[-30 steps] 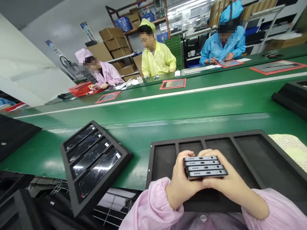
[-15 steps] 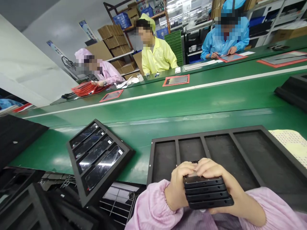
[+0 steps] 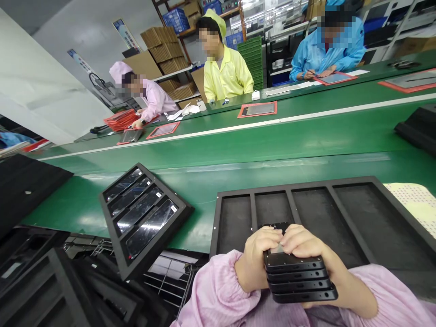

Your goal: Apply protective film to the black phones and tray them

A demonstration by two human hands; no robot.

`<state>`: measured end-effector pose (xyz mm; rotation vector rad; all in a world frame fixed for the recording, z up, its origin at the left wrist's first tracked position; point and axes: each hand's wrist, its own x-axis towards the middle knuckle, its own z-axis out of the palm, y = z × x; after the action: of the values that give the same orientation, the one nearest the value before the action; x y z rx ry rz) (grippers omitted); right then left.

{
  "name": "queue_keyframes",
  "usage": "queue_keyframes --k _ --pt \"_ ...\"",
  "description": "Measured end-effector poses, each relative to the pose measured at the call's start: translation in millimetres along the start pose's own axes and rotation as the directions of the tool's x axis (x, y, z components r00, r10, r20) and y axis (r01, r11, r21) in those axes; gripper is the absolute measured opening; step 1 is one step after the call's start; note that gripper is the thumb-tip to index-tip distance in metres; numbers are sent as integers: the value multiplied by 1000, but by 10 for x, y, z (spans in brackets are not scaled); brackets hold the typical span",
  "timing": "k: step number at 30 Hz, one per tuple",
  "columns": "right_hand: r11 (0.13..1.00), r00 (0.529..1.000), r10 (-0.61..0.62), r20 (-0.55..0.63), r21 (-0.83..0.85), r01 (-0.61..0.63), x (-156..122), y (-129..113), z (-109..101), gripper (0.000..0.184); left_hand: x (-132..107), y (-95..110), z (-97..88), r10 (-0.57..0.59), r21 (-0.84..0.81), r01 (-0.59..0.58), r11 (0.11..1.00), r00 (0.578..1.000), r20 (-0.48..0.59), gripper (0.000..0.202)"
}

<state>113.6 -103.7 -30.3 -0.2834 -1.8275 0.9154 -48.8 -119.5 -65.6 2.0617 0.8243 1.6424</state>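
Note:
Both my hands clasp a stack of several black phone housings (image 3: 301, 284) above the near edge of a black foam tray (image 3: 361, 218). My left hand (image 3: 255, 259) wraps the left side of the stack, with its fingers curled over the top piece. On the other side my right hand (image 3: 316, 254) grips the right edges, its fingers also over the top and partly under the stack. The tray's visible slots hold nothing. To the left, a second foam tray (image 3: 183, 207) lies tilted with dark glossy phone screens (image 3: 150, 229) in its slots, each with a small white label.
A green conveyor bench (image 3: 265, 141) runs across, carrying red-framed sheets (image 3: 257, 109). Three co-workers sit behind it. More black trays (image 3: 57, 281) and a wire rack (image 3: 163, 290) are at lower left. A yellow dotted sheet (image 3: 413, 204) lies right.
My hands keep their hold on the stack, which tips slightly so more of its top shows. Across the bench, the co-worker in pink has moved a dark sheet onto the belt.

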Motion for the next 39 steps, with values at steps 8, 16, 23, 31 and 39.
queue_keyframes --k 8,16,23,31,39 --pt "1000 1000 -16 10 -25 17 7 -3 -7 39 -23 -15 23 0 5 0 1000 1000 -24 19" --pt "1000 1000 6 10 -17 -6 -27 34 -8 40 -4 4 14 -10 29 11 1000 1000 -8 18" --pt "1000 1000 27 8 1 -27 -24 31 -10 39 21 15 -2 -38 63 36 997 999 28 18" --pt "1000 1000 -12 6 5 12 -47 26 10 39 3 12 20 26 84 -25 996 1000 -15 16" --pt "996 995 -89 43 -9 89 -28 -2 -6 39 7 -20 53 182 133 -171 976 981 -71 14"
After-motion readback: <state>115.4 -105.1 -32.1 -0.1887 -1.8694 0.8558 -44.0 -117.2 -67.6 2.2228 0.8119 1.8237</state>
